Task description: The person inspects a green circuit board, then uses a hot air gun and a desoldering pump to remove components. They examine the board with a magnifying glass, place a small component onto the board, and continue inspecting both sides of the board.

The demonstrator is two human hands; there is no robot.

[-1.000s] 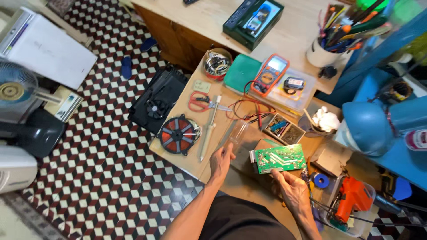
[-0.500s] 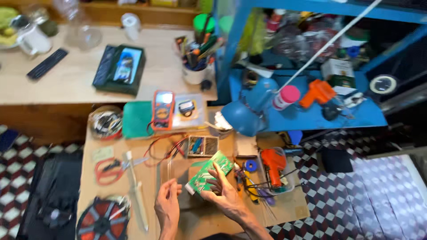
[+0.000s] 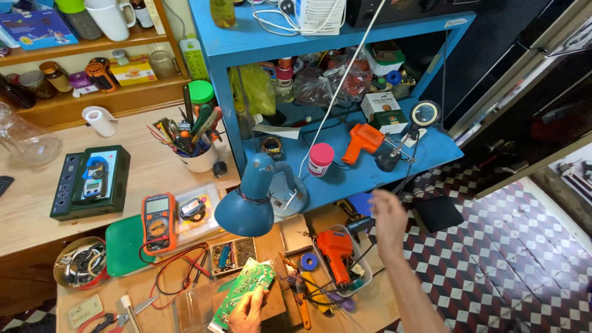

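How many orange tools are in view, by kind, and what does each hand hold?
Orange soldering guns: 2, one on the blue shelf, one in the clear tub
Orange multimeter: 1
Total: 3
The left hand holds the green circuit board; the right hand is raised and empty.

Two bare forearms, no sleeves, left hand [image 3: 246,311], right hand [image 3: 390,219], no rings

circuit board [image 3: 244,290] before lamp [image 3: 246,203], multimeter [image 3: 158,223] left
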